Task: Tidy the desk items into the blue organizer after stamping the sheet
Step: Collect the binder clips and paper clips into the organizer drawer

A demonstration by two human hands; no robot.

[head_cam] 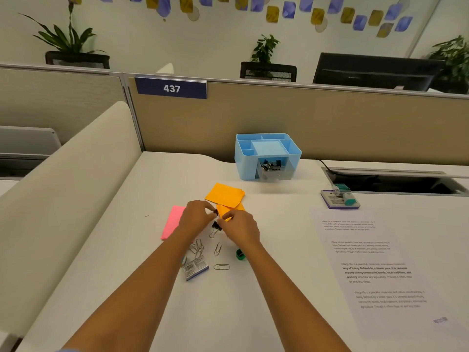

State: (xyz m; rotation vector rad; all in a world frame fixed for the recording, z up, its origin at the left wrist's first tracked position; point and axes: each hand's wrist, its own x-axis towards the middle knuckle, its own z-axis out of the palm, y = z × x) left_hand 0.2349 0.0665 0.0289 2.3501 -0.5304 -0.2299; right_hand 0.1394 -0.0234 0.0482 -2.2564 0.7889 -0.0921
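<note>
We see a smooth blue plastic organizer (244,166) with a faint sheen, on a matt white desk (152,189). We note paper clips (218,249) of bare, bright metal wire, and a binder clip (215,225) with a black body and shiny wire handles. The orange notes (224,194), pink notes (173,221) and printed sheet (380,265) are matt paper. We read the beige partition (279,118) as cloth-faced.

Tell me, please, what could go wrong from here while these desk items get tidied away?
The left hand and right hand pinch small binder clips beside the orange notes; one could spring loose or crease a note.
The loose paper clips lie between the forearms and could be swept aside.
The organizer has its drawer open, so its clips might spill if bumped.
</note>
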